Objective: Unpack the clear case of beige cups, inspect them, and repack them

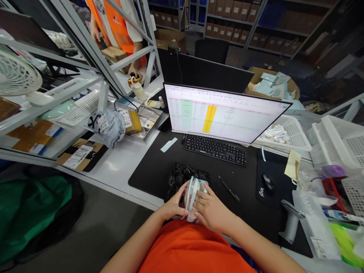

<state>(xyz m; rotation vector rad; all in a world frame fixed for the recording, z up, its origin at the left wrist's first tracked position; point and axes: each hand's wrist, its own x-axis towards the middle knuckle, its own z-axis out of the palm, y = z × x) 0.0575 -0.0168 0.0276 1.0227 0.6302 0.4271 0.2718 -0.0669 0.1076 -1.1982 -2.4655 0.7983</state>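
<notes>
Close to my body, at the desk's front edge, a small clear pouch with pale blue edging (192,195) is between my two hands. My left hand (176,203) grips its left side, thumb in front and fingers behind. On the other side my right hand (209,208) wraps round it with the fingers across its face. What the pouch contains is mostly hidden by my fingers. Just behind it lies a crumpled black plastic bag (179,174) on the black desk mat (153,167). A black pen (229,188) rests to the right of my hands.
Beyond are a keyboard (215,149) and a monitor (224,112) showing a spreadsheet. On the right are a mouse (268,183), a barcode scanner (291,222) and white baskets (338,140). Parcels (81,154) lie left. Across the frame stands a person in an orange vest (113,22).
</notes>
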